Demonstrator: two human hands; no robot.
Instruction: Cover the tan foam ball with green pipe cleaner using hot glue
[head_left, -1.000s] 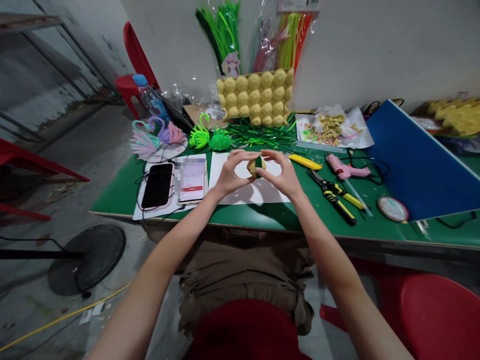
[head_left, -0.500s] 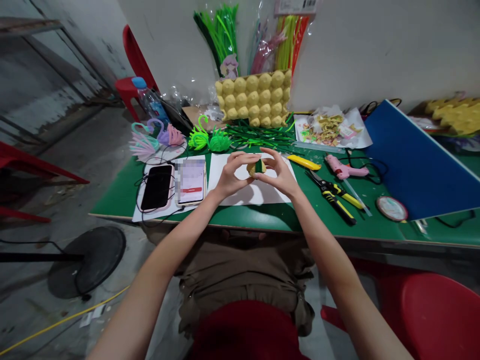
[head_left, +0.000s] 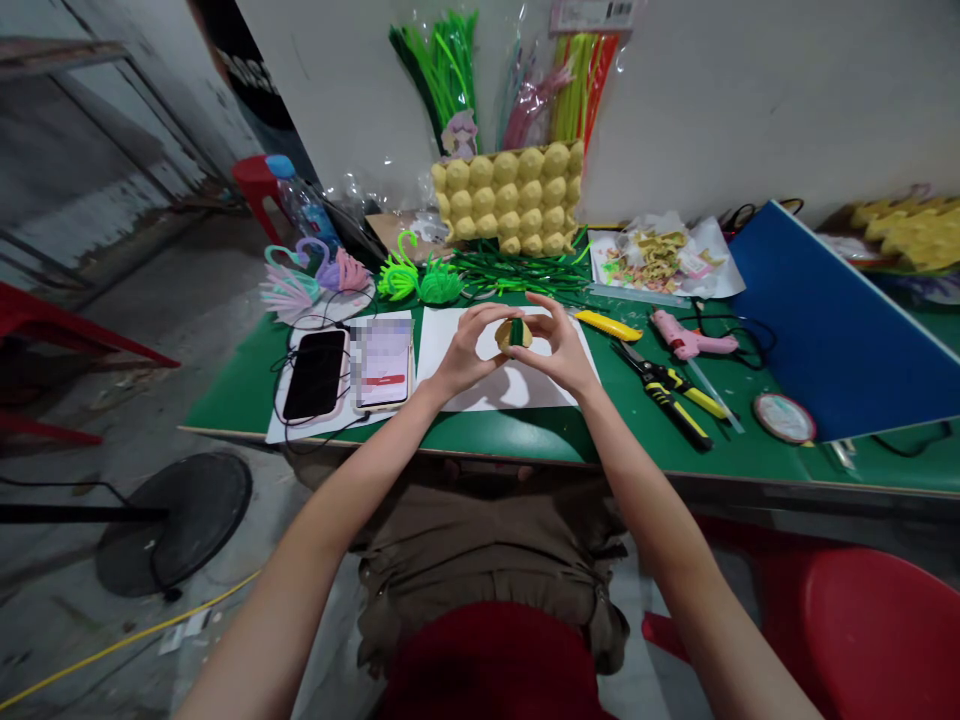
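My left hand point(head_left: 471, 352) and my right hand point(head_left: 561, 352) hold a small yellow egg-carton cup point(head_left: 504, 336) between thumbs and fingertips. A dark green fuzzy band point(head_left: 517, 332), like pipe cleaner, runs over the cup's near side. Both hands are raised above a white sheet of paper point(head_left: 480, 398), and their shadow falls on it. To the right of my right hand lie a yellow utility knife point(head_left: 609, 325) and black-and-yellow pliers point(head_left: 679, 408). Left of my left hand is a phone point(head_left: 382, 362) with its screen lit.
A yellow egg carton point(head_left: 510, 195) stands behind loose green pipe cleaners point(head_left: 525, 270). Pipe-cleaner swans point(head_left: 405, 275) sit at the left, near a dark phone point(head_left: 316, 375) with cables. A pink glue gun point(head_left: 690, 338), scraps on paper point(head_left: 660, 255) and a blue board point(head_left: 832, 330) occupy the right.
The cup has turned slightly in my fingers, bringing the green band nearer its middle. At upper left, a dark shape with white lettering now shows where a red chair back was.
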